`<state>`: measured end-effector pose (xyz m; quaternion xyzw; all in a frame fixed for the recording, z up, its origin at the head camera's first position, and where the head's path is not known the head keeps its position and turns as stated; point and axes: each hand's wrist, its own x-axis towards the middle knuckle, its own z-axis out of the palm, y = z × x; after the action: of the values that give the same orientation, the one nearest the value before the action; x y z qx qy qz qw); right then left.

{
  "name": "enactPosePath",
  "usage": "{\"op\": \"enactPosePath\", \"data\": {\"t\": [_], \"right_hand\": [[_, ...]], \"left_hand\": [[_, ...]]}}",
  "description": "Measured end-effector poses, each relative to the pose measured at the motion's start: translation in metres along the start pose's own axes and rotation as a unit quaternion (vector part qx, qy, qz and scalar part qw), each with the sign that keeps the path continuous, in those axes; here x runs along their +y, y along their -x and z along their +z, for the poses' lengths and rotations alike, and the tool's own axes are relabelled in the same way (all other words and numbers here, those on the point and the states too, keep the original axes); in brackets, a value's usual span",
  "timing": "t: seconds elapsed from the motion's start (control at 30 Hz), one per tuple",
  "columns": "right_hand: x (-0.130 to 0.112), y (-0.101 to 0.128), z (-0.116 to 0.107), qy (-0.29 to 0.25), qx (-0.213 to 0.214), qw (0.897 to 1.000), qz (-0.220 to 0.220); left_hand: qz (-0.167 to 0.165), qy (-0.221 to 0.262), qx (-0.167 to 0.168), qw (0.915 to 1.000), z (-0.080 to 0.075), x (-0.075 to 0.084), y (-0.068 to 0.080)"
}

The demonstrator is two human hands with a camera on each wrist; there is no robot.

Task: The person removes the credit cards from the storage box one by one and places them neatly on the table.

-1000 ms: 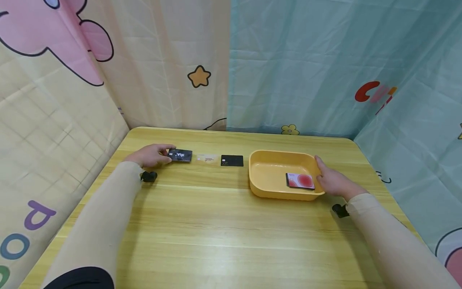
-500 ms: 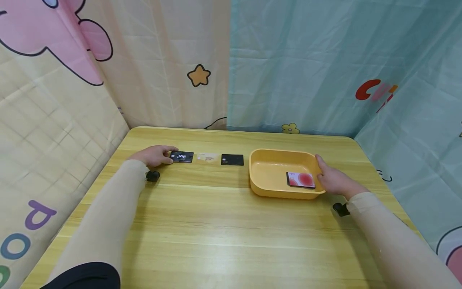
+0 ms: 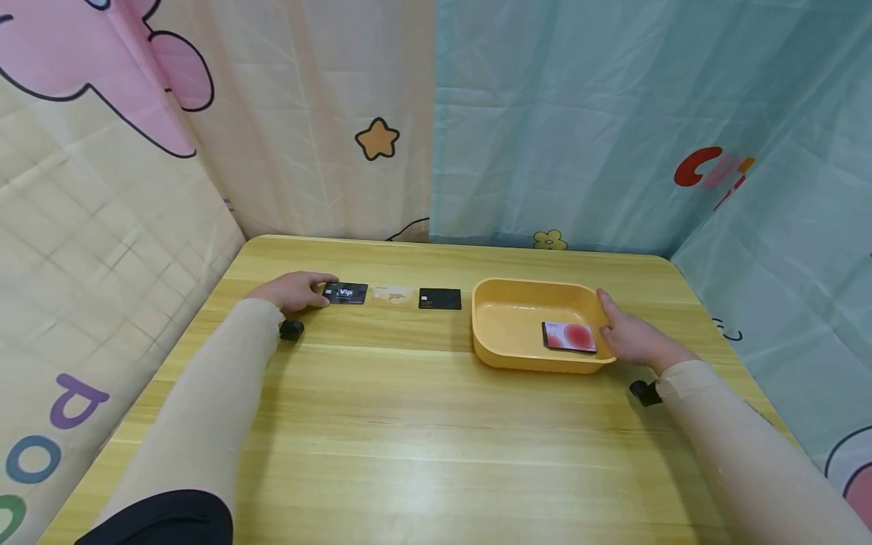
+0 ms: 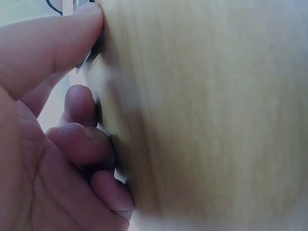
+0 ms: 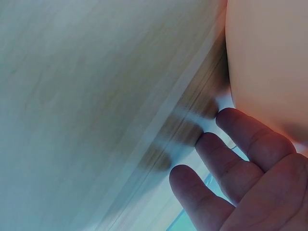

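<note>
Left hand (image 3: 291, 291) rests at the far-left part of the wooden table (image 3: 422, 424), fingers curled, thumb and fingertips pinching the left short edge of the black VIP card (image 3: 345, 293). The left wrist view agrees: thumb above, fingers bunched below a thin dark edge, though that view is blurred. Card lies flat or nearly flat on the table; cannot tell if its near edge is raised.

Card's long axis runs left to right, along the row. The row continues rightward: a pale translucent card (image 3: 393, 294) just beside it, then a plain black card (image 3: 440, 298), then the yellow tray (image 3: 518, 359). So the tray lies to the right of the grip, with two cards between, all roughly in line with the card's long axis.

Right hand (image 3: 630, 339) rests against the tray's right wall, fingers fairly straight along the rim, thumb on the outside; it steadies rather than grasps, as far as the head view shows. The right wrist view shows relaxed fingers beside the tray's outer wall. A red-and-white card (image 3: 569, 337) already lies flat in the tray's right half, near that hand.

Judgement: left hand is nearer the VIP card; right hand is nearer the tray.
</note>
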<state>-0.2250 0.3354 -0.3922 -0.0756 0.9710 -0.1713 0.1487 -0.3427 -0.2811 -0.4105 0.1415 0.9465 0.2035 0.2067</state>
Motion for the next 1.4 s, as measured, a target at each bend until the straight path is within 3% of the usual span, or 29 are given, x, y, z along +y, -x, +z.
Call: {"op": "enactPosePath", "data": {"t": [1.4], "right_hand": [[0.0010,0.0007,0.0004,-0.003,0.008,1.000,-0.015]], "left_hand": [[-0.019,0.025,-0.017,0.9994,-0.0003,0.0010,0.0014]]}}
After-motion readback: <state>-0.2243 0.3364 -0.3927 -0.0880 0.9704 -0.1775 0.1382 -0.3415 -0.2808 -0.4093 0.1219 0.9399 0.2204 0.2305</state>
